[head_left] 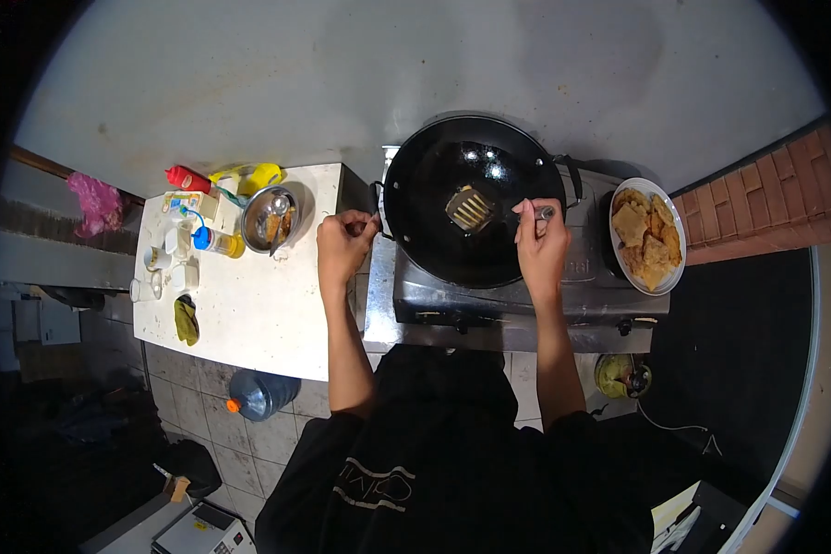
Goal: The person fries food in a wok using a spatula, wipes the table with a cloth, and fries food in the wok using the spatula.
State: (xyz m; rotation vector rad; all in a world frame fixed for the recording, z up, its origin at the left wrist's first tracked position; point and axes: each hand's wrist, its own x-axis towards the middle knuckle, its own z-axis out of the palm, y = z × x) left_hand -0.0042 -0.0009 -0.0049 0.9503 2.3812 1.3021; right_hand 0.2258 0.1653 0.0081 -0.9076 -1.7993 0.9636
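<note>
A large black wok (434,249) sits on the stove, its inside shiny. My right hand (542,240) is closed around the handle of a slotted spatula (472,209), whose head is low inside the wok. Under and beside the spatula's slots lies a small yellowish piece of food, mostly covered by the metal. At the wok's left side, my left hand (346,242) is closed, its fingertips pinched on the wok's loop handle (377,196). The opposite loop handle stands out at the upper right of the rim.
Right of the wok, a white plate (680,242) holds several fried pieces. On the white table (258,319) at left stand a metal bowl (260,238) with a spoon, a red squeeze bottle (186,179) and a blue-capped bottle (220,242). A water jug (266,394) lies on the floor.
</note>
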